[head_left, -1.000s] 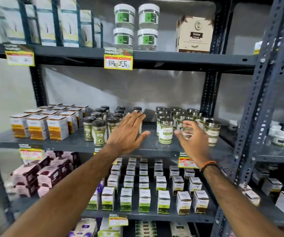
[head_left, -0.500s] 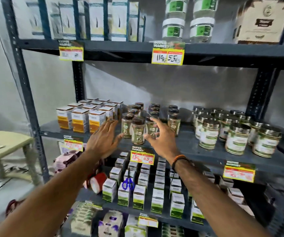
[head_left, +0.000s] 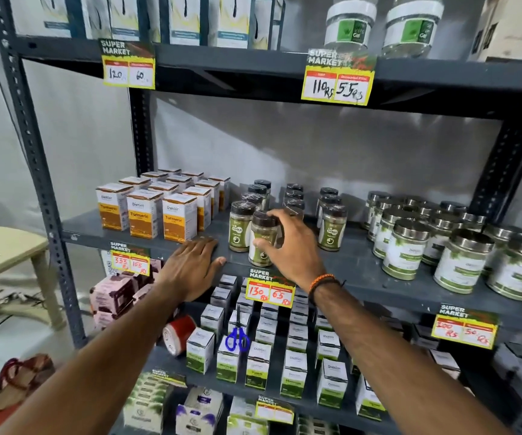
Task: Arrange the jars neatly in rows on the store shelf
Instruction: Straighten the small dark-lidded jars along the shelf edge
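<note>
Now right hand (head_left: 291, 246) grips jar (head_left: 261, 243).

Bright, even light from above; soft shadows under each shelf (head_left: 379, 277), edges bowed by the wide lens.

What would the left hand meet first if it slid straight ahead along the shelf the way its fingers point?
Probably the front dark-lidded jar; the left hand points toward it, though depth is unclear.

I am gripping a dark-lidded jar (head_left: 261, 238) with my right hand (head_left: 291, 246) at the front edge of the shelf (head_left: 363, 274), beside another jar (head_left: 240, 227), while my left hand (head_left: 190, 266) is resting flat near the turmeric boxes (head_left: 178, 218).
</note>
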The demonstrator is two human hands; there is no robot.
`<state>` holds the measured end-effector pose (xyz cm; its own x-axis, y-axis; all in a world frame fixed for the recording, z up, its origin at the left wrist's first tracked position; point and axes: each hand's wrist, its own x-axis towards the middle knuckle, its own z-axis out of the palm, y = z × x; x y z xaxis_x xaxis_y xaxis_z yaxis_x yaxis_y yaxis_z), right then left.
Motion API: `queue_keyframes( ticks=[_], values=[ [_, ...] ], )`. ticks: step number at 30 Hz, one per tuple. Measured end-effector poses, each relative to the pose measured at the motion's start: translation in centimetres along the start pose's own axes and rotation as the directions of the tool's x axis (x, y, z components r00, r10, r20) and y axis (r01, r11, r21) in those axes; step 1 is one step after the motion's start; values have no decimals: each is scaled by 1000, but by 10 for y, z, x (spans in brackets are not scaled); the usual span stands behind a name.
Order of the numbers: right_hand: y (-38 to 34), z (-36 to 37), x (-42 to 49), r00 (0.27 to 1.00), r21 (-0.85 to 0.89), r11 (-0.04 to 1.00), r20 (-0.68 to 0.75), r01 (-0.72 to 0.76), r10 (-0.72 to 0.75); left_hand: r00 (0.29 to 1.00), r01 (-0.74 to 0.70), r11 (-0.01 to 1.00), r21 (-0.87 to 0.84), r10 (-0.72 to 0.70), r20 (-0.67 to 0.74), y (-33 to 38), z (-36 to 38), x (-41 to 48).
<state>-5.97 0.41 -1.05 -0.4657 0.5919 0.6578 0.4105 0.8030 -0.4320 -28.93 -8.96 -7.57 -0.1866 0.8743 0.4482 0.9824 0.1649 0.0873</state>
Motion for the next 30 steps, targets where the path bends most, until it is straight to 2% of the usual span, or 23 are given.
queue_keyframes(
  ticks=[7,12,19,23,30],
  values=[
    [3,-5,-1,998,57,998,-62,5,-1,1000,-4,1000,7,4,11,0,-1,-1],
    [19,-32,-7,991,72,997,-122,-41,49,1000,-11,1000,14,10,9,-3,0,0],
    [55,-75,-18,965,-32,986,-213,-162,152,1000,-5,999,36,4,18,-2,2,1],
    [71,-82,-16,961,-98,974,-211,-204,180,1000,-10,999,34,10,-2,-2,5,2],
    [78,-78,-21,951,-83,965,-210,-248,226,1000,-10,999,43,10,-11,-4,6,3]
  ],
)
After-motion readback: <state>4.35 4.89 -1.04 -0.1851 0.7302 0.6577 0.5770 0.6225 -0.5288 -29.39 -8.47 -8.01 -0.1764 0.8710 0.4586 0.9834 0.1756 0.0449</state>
